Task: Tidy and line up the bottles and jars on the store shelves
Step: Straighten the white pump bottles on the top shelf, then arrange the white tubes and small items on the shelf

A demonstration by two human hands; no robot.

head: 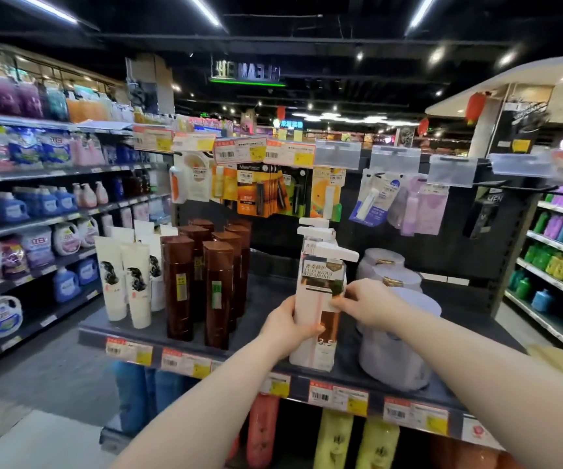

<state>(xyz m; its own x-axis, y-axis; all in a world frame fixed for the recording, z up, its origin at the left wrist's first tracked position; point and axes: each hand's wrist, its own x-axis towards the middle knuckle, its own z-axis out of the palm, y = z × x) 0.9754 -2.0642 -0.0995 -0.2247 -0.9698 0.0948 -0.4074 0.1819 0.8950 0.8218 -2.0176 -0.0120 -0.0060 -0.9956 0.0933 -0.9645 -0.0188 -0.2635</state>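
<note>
Since both hands are on the front pump bottle [319, 282], this reads as the squaring-up step for that row.

Shelf [270, 286]: dark deck running left and right of the fingers, with price tags [337, 396] along the lip below them. 3 lavender jars [395, 346] sit just right of the right-hand fingers. The front jar is close to the bottle, can't tell if touching. The brown bottles [217, 296] cluster well left of the left-hand fingers, with the white tubes [138, 286] further left again.

The pump bottle is upright at the shelf's front edge, between both sets of fingers. The rear pumps [315, 231] stand in file behind it.

Grip: the left hand [282, 328] is wrapped round the bottle's left side at mid-height, thumb on the front face. The right hand [370, 301] has its fingers [341, 303] curled, pinching the right edge just under the label. Both hands hold the bottle, neither is spread wide.

My read on doing it well:
- Leave the base on the deck and slide or twist, don't lift. It looks tall and top-heavy with that pump head, so a low grip should steer better.
- Turn until the label faces the aisle square and the nozzle matches the rear pumps.
- Watch the right knuckles against the front jar.
- Finish with the base flush to the lip, in line with the file behind.
</note>
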